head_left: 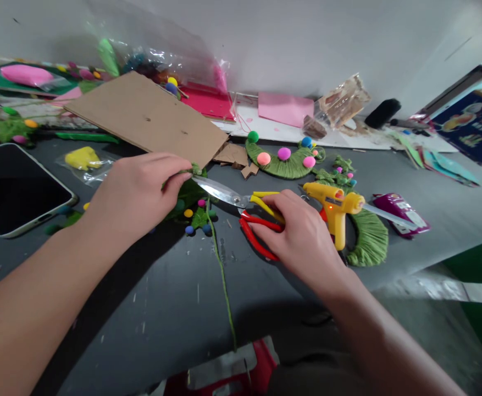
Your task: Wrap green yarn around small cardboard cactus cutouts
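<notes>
My left hand (142, 190) pinches a small green yarn-wrapped piece (197, 169) between thumb and fingertips. My right hand (302, 236) is closed on the handles of scissors (224, 193), one handle yellow and the other red. The blade tips touch or lie right beside the green piece. A green yarn strand (223, 269) runs down from there toward the table's near edge. Below the blades lies a green star with coloured pompoms (200, 218). A yellow glue gun (335, 208) is just beyond my right hand, next to a green wrapped crescent (370, 239).
A phone (18, 190) lies at the left, near a bagged yellow lump (83, 158). Brown cardboard (145, 118) spans the back left. A pompom-covered green crescent (284, 165) lies behind the scissors. At the right are a purple packet (401, 214) and coloured paper (447, 166).
</notes>
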Demonstrator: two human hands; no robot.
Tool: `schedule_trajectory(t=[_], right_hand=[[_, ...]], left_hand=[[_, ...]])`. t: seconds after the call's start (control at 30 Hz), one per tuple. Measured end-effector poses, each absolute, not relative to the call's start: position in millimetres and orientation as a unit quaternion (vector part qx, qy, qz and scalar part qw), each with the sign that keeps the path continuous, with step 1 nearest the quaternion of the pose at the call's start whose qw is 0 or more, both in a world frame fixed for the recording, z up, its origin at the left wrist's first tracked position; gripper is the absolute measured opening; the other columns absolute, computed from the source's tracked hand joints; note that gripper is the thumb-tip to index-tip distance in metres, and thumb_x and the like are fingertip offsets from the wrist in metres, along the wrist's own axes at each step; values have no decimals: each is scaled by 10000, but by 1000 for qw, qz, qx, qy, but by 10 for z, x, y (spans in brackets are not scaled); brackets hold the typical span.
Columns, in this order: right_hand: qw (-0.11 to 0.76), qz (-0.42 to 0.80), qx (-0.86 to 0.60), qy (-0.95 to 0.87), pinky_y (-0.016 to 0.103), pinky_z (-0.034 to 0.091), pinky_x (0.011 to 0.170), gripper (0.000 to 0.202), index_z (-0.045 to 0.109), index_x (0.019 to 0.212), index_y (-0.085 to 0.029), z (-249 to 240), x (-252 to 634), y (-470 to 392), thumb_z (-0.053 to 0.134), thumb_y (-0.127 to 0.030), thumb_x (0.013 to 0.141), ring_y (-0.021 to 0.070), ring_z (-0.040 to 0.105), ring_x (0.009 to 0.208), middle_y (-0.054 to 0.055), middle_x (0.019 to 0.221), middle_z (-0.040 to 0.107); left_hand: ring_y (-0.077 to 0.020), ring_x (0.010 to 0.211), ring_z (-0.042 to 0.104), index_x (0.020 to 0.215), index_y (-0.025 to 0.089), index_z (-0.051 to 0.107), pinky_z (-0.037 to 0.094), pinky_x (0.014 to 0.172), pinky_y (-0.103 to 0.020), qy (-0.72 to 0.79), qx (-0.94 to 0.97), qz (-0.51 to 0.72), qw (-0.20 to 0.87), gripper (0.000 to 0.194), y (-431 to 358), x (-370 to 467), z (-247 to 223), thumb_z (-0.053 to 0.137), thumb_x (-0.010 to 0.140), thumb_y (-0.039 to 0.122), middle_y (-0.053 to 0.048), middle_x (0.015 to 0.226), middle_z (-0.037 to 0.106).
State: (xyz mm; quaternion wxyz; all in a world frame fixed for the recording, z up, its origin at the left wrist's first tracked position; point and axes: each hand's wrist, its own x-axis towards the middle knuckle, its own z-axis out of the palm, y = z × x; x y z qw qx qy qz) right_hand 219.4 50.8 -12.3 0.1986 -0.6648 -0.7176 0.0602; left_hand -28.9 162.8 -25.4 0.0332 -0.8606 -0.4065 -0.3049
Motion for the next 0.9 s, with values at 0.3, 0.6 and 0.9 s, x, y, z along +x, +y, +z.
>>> schedule_trajectory(t=[0.3, 0.6, 0.9], right_hand=[[212, 42, -659, -721, 322, 400, 697, 189, 651, 1006, -173, -158, 2190, 543, 731, -314, 909, 209, 603, 831, 48, 954, 660], [200, 25, -672, -712, 325, 397, 679, 162, 640, 974, -186, -196, 2193, 541, 721, -305, 901, 223, 619, 824, 51, 941, 672], [227, 181, -618, -730, 297, 486, 734, 219, 695, 1045, -214, -24, 2454, 437, 759, -322, 865, 183, 655, 846, 22, 974, 712]], left_hand=[[-233, 939, 732, 1078, 177, 777, 514, 828, -323, -411, -858, -307, 8, 256, 1626, -291, -265, 552, 971, 233, -76, 1093, 804], [-234, 938, 738, 1080, 214, 785, 525, 853, -334, -415, -849, -328, -1, 252, 1652, -306, -284, 571, 950, 241, -62, 1073, 809], [-199, 803, 714, 1106, 204, 814, 537, 802, -299, -529, -756, -385, 9, 281, 1639, -402, -182, 657, 911, 332, -41, 959, 812]])
